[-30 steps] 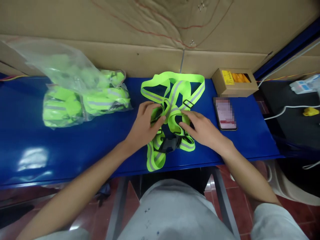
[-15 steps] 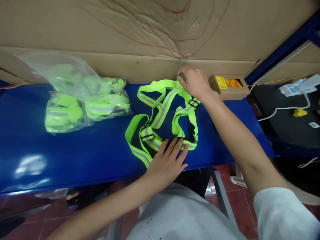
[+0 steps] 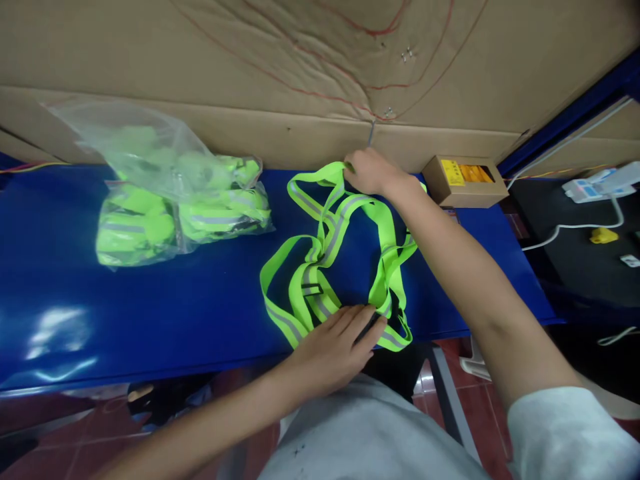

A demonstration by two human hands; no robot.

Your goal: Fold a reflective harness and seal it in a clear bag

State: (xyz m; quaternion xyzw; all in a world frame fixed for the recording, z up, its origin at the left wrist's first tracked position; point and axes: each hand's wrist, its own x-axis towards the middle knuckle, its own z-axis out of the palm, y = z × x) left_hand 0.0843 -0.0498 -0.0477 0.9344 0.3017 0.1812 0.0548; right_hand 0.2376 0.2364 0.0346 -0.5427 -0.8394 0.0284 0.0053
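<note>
Pinching the far strap (image 3: 320, 175) of a lime reflective harness (image 3: 336, 233), the right hand (image 3: 371, 172) reaches across a blue table (image 3: 210, 307); the left hand (image 3: 340, 347) drapes over near straps (image 3: 325, 305), its grip hidden.

On a blue table (image 3: 220, 313), the right hand (image 3: 369, 171) grips the far end of a neon-yellow reflective harness (image 3: 341, 230) while the left hand (image 3: 337, 347) lies over its near end, bagged straps (image 3: 135, 230) to the left.

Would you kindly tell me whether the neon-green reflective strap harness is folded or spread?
Loosely spread: the harness lies in wide, open loops, with the glossy blue tabletop showing through them.
</note>
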